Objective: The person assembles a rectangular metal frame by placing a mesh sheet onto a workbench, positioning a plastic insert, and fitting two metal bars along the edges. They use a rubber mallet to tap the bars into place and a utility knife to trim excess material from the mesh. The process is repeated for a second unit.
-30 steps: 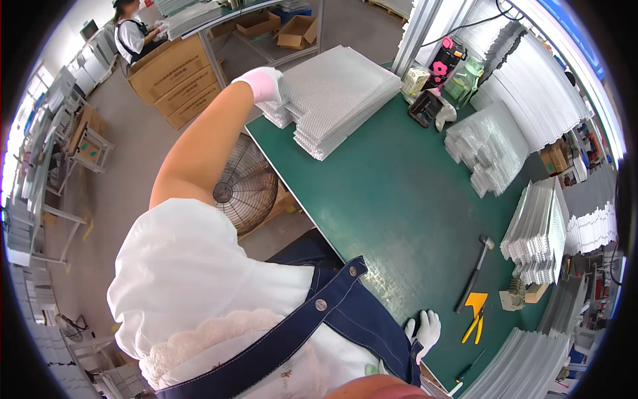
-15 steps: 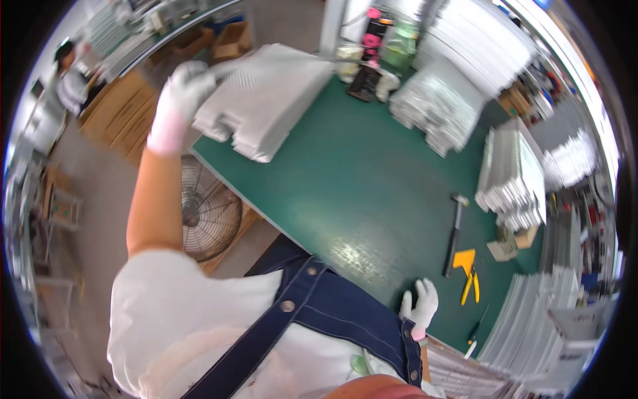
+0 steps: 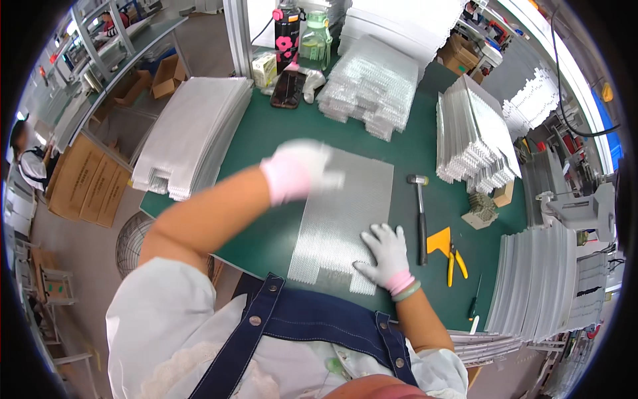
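Note:
A thin silver sheet (image 3: 349, 223) with a fine ribbed texture lies flat on the green table in front of me, a notch in its near edge. My right hand (image 3: 385, 256), in a white glove with a pink cuff, rests on the sheet's near right part, fingers spread. Over its far left part is my left hand (image 3: 302, 166), gloved the same way. Motion smears its fingers, so whether it touches the sheet is unclear. To the left stands a stack of similar sheets (image 3: 193, 126), notched at the near end.
Right of the sheet lie a hammer (image 3: 421, 219), a yellow scraper (image 3: 438, 241), yellow-handled pliers (image 3: 456, 263) and a screwdriver (image 3: 475, 299). Farther back are a phone (image 3: 288, 90), a green bottle (image 3: 315, 43) and a silver sheet pile (image 3: 372, 83). More stacks (image 3: 472, 136) line the right side.
My left hand has swung from the left stack to over the table's middle, and a sheet now lies there. My right hand has moved from the table's near edge onto that sheet. The view has shifted.

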Demonstrator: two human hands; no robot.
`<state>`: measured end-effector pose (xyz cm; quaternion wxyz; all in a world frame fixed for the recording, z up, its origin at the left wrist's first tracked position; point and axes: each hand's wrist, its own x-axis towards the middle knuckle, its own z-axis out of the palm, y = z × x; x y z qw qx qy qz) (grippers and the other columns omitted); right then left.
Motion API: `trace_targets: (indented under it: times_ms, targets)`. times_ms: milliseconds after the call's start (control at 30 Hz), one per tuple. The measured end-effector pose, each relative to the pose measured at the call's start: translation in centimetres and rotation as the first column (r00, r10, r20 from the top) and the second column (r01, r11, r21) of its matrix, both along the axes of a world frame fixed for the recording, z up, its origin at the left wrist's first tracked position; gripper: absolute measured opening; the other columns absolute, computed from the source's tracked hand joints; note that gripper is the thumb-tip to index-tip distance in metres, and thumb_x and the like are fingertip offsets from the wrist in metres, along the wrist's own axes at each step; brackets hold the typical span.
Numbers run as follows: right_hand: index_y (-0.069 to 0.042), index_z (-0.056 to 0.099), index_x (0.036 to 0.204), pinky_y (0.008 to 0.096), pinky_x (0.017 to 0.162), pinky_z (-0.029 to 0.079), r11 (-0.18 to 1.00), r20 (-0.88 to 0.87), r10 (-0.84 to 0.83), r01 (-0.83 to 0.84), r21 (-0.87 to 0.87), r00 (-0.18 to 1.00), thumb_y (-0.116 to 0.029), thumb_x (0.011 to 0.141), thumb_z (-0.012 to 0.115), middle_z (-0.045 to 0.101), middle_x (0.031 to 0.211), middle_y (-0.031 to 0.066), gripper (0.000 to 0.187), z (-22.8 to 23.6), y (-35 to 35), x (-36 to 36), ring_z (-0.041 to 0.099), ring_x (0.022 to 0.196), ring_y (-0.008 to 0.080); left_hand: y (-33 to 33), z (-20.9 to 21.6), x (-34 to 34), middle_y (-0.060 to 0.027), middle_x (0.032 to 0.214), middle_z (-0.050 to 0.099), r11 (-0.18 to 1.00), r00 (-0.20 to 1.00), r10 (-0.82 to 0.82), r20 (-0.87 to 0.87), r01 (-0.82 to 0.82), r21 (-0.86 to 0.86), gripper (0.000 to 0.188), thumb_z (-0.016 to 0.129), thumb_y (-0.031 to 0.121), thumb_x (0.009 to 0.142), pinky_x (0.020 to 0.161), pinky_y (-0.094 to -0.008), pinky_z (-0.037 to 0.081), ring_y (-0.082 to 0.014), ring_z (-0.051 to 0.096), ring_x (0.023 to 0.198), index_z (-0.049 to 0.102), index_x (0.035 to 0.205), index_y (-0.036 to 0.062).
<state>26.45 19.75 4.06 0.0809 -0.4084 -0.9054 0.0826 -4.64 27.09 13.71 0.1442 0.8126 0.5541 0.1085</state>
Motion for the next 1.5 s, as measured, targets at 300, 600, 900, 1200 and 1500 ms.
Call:
trace_targets:
  times_ms: [300,600,900,1200,1500]
  targets:
    - [-0.012,0.061,0.125,0.0643,0.106,0.03,0.998,-0.11,0.068,-0.068,0.007,0.992,-0.052,0.068,0.077,0.056,0.13,0.0151,0.071,0.1,0.8,-0.2,0.048,0.124,0.0379,24.0,4.9,0.8,-0.0127,0.119,0.068,0.767,0.752,0.641,-0.154,-0.623,0.152,0.064,0.063,0.064,0.082,0.098,-0.0426,0.046,-0.0277,0.064,0.114,0.068,0.115,0.0095]
    - [-0.012,0.062,0.121,0.0623,0.106,0.031,0.999,-0.117,0.041,-0.041,-0.002,0.992,-0.048,0.063,0.082,0.054,0.13,0.0157,0.071,0.1,0.9,-0.2,0.047,0.124,0.0395,26.2,6.8,0.0,-0.0165,0.112,0.07,0.727,0.791,0.371,0.487,-0.573,0.377,0.054,0.08,0.034,0.079,0.091,-0.0417,0.051,-0.0282,0.066,0.109,0.064,0.118,-0.0001]
    - [-0.012,0.062,0.122,0.0618,0.107,0.031,1.0,-0.109,0.023,-0.024,-0.001,0.994,-0.05,0.066,0.08,0.055,0.131,0.015,0.071,-0.1,0.7,-0.5,0.048,0.125,0.0373,24.7,8.1,-2.3,-0.0126,0.126,0.065,0.902,0.676,0.325,0.662,-0.431,-0.003,0.06,0.076,0.033,0.083,0.098,-0.0381,0.051,-0.0286,0.065,0.108,0.058,0.131,0.0023]
    - [-0.01,0.062,0.123,0.0581,0.109,0.031,1.0,-0.05,0.027,-0.027,0.0,0.998,-0.052,0.069,0.077,0.055,0.132,0.0156,0.071,0.4,0.6,-0.3,0.046,0.127,0.0369,27.0,7.1,0.1,-0.0137,0.111,0.069,0.962,-0.207,0.227,0.952,-0.105,-0.253,0.045,0.074,0.003,0.084,0.089,-0.0321,0.056,-0.0234,0.067,0.104,0.059,0.127,0.0023]
    - [-0.009,0.063,0.121,0.0573,0.108,0.032,0.999,-0.08,0.037,-0.037,0.005,0.996,-0.052,0.068,0.077,0.056,0.13,0.0157,0.07,0.6,0.5,-0.5,0.048,0.126,0.0367,26.2,10.1,-2.0,-0.0081,0.105,0.066,0.99,-0.537,-0.063,0.841,0.073,0.12,0.028,0.063,-0.004,0.09,0.077,-0.0337,0.053,-0.019,0.064,0.09,0.058,0.116,0.0064]
